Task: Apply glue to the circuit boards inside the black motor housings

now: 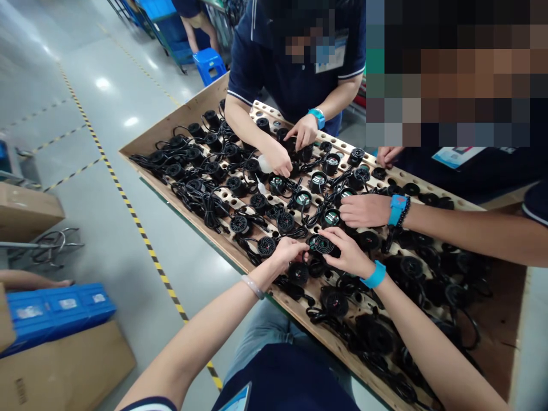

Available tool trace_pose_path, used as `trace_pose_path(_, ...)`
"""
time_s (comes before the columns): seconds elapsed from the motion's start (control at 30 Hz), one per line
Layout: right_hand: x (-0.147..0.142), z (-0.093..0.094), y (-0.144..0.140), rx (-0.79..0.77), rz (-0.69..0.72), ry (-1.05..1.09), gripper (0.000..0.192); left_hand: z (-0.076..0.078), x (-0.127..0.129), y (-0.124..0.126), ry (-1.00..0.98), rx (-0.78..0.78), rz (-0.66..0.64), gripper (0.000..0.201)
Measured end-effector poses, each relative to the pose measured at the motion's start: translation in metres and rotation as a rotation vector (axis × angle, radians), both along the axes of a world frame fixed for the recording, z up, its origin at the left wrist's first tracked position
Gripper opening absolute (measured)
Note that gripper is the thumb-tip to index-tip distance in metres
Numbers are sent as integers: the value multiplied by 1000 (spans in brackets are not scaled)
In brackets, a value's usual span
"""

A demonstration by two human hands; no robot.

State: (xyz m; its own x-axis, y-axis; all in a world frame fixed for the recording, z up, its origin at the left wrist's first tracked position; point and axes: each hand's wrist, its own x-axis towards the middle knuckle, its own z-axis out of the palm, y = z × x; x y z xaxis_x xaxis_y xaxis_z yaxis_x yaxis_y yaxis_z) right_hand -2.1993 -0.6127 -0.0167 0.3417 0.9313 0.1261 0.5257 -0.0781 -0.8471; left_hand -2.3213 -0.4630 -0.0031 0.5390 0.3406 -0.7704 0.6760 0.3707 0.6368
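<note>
Both the left hand (287, 251) and the right hand (347, 251) grip one round black grilled pump (321, 245) above the perforated wooden tray (505, 319); nearby units already show labels, while many corded ones wait.

We find little free room on the bench (180, 123): black pumps (240, 224) and tangled cords (205, 205) crowd it at ten o'clock, a co-worker's hand (363, 209) blocks one o'clock, another's hands (291, 145) twelve.
</note>
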Motion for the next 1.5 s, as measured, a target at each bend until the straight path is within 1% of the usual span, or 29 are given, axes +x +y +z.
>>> trace_pose_path(0.1, 5, -1, 2, -18, 77, -140, 56, 0, 1, 1, -11, -15, -14, 26)
trace_pose_path(0.2, 9, 1, 5, -64, 121, -302, 53, -1, 2, 2, -17, -32, -20, 26)
trace_pose_path(0.37, 14, 1, 9, -110, 150, -375, 55, -6, 1, 3, -20, -51, -10, 26)
trace_pose_path(0.5, 14, 0, 9, -144, 167, -453, 51, -8, 1, 2, -29, -53, 13, 25)
trace_pose_path(0.8, 13, 3, 13, -170, 208, -491, 50, -3, 2, 1, -17, -59, 48, 28)
trace_pose_path(0.93, 12, 3, 13, -187, 200, -504, 50, -2, 1, 0, -33, -52, 68, 25)
trace_pose_path(1.07, 13, 2, 13, -195, 195, -506, 50, -4, 1, 0, -38, -40, 85, 23)
trace_pose_path(1.33, 13, 1, 17, -186, 212, -514, 56, -14, 0, 1, -59, -14, 90, 20)
trace_pose_path(1.5, 14, 2, 19, -187, 229, -517, 55, -13, -1, 1, -68, 17, 78, 15)
